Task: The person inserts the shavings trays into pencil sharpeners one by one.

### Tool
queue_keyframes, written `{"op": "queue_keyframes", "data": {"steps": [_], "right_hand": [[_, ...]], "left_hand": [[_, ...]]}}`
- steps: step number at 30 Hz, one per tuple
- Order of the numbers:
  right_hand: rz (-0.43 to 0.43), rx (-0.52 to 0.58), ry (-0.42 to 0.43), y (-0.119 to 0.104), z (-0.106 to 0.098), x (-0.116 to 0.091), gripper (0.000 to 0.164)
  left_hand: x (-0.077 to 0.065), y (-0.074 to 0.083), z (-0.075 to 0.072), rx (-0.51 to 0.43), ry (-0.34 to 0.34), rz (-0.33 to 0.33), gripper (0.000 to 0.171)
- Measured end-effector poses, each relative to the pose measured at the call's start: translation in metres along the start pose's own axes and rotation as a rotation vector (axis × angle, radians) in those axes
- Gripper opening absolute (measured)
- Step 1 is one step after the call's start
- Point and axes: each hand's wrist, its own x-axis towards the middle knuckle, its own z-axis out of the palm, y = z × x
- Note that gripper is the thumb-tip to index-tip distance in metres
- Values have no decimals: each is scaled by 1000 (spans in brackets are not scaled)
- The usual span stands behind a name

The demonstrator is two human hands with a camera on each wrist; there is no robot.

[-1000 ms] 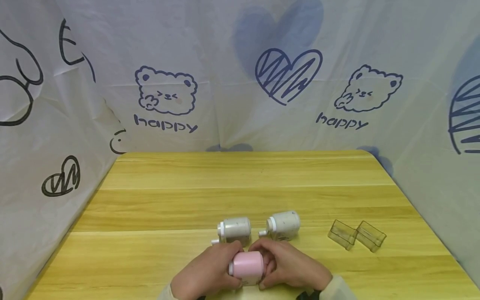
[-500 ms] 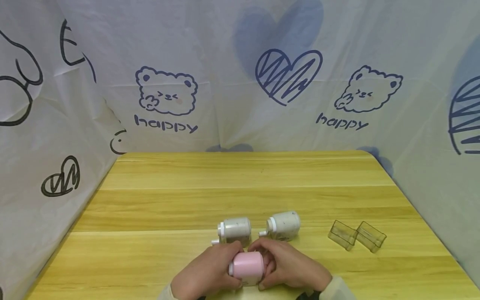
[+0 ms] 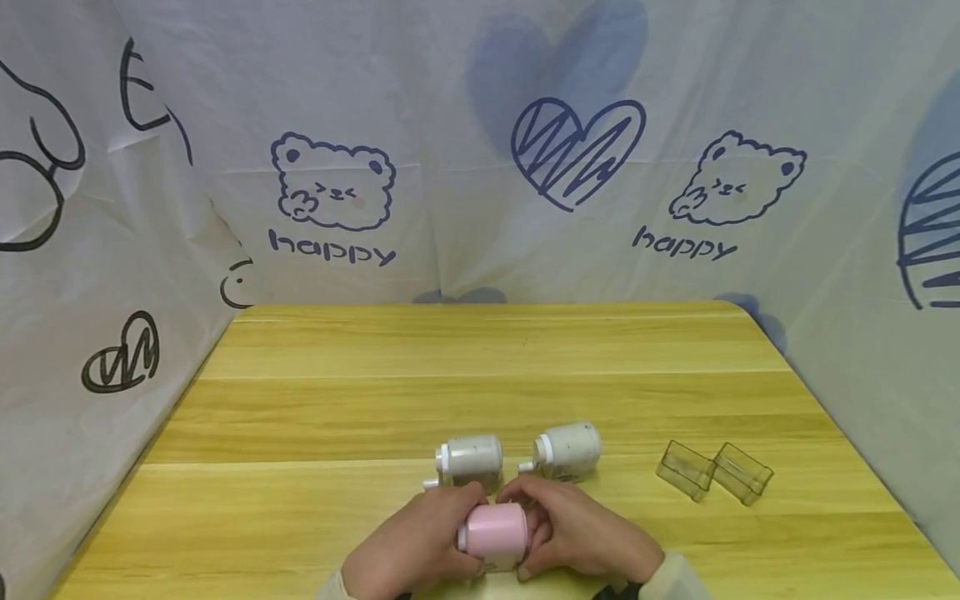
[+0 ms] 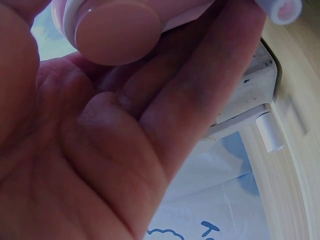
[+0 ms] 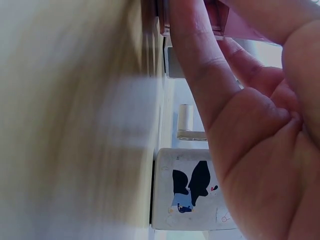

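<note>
A pink hand-crank pencil sharpener (image 3: 497,532) is between both hands at the front of the table, its round end toward the left. My left hand (image 3: 418,537) grips it from the left, thumb in front and fingers behind. From the right, my right hand (image 3: 581,531) holds its other end with curled fingers. The left wrist view shows the sharpener's round pink cap (image 4: 117,32) over the palm and a crank knob (image 4: 286,10) beyond the fingers. Just behind the hands stand two greyish-white crank sharpeners, a left one (image 3: 472,457) and a right one (image 3: 570,450).
On the right of the wooden table (image 3: 360,342) lie two small see-through bins, a left bin (image 3: 685,468) and a right bin (image 3: 742,472), side by side. A white printed cloth (image 3: 465,242) hangs around the table's back and sides.
</note>
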Motion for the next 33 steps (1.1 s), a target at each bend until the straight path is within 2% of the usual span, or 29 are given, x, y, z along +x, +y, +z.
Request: {"op": "queue_keyframes", "data": {"steps": [33], "right_hand": [[-30,3,-4,-1,-1,0,65]], "left_hand": [[-1,2,-2,6,-2,32,39]]}}
